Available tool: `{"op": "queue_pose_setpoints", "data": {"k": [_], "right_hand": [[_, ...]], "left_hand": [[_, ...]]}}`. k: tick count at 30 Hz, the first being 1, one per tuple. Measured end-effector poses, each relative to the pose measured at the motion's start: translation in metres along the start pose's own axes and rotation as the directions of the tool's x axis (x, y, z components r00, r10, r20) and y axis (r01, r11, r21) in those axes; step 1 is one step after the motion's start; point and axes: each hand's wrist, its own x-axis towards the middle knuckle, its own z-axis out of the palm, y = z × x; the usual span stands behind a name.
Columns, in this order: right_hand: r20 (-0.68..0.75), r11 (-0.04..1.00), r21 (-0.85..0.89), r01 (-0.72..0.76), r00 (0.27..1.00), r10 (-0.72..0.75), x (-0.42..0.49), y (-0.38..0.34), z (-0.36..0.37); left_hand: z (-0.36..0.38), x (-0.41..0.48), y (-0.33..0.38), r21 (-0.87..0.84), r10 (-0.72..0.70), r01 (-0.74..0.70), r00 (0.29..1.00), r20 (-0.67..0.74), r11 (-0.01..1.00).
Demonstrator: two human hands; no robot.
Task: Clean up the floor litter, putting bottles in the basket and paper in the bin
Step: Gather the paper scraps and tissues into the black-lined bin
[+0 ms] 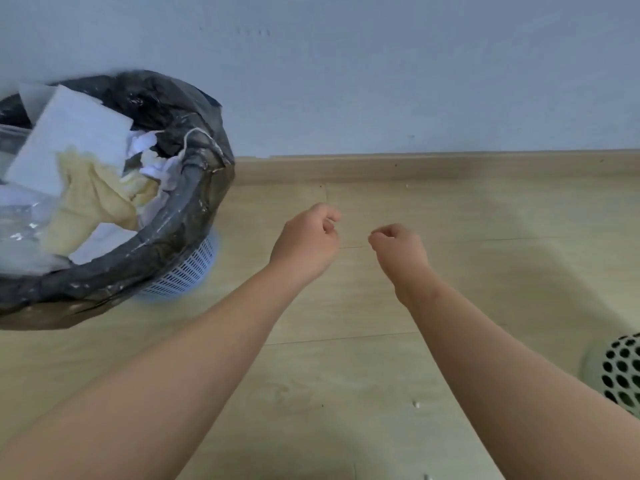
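A blue mesh bin (194,268) lined with a black bag (194,188) stands at the left by the wall. White paper sheets (76,133) and crumpled yellowish paper (93,199) fill it. My left hand (306,240) hovers over the floor to the right of the bin, fingers curled in, nothing visible in it. My right hand (398,249) hangs a short way to its right, also curled with nothing visible in it. A white perforated basket (620,372) peeks in at the right edge. No bottles are in view.
Pale wooden floor (346,375) runs up to a wooden skirting board (415,166) under a blue-grey wall. Tiny white scraps (417,404) lie on the floor near my right forearm and at the bottom edge.
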Motion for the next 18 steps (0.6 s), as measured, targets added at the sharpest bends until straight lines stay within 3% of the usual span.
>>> {"op": "queue_pose_setpoints", "data": {"k": [5, 9, 18], "right_hand": [[0.006, 0.994, -0.019, -0.108, 0.994, 0.108, 0.026, 0.041, -0.005], [0.093, 0.98, -0.086, -0.178, 0.978, 0.186, 0.015, 0.046, -0.008], [0.168, 0.942, -0.184, -0.279, 0.936, 0.31, -0.102, -0.04, -0.066]], "left_hand": [[0.042, 0.021, -0.021, -0.006, -0.141, 0.142, 0.985, 0.094, 0.99], [0.047, 0.015, -0.016, 0.009, -0.248, 0.249, 0.961, 0.124, 0.968], [-0.032, -0.075, 0.062, -0.069, -0.516, 0.541, 0.828, 0.221, 0.838]]}}
